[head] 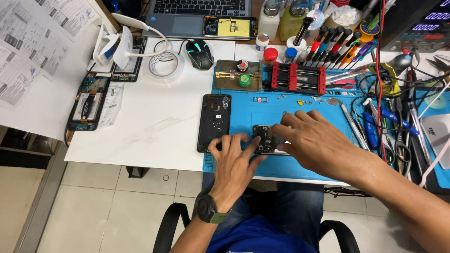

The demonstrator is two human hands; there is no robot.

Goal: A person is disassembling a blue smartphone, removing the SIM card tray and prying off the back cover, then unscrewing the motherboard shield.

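Both forearms reach forward, left hand (233,159) and right hand (311,138) palm-down, fingers spread, fingertips nearly meeting

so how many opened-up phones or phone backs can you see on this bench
5, maybe more hidden: one under both hands, a black back cover beside it, one on the laptop, one under the lamp, one at the left table edge.

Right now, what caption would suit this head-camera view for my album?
Both hands, left and right, press on an opened phone lying on a blue work mat.
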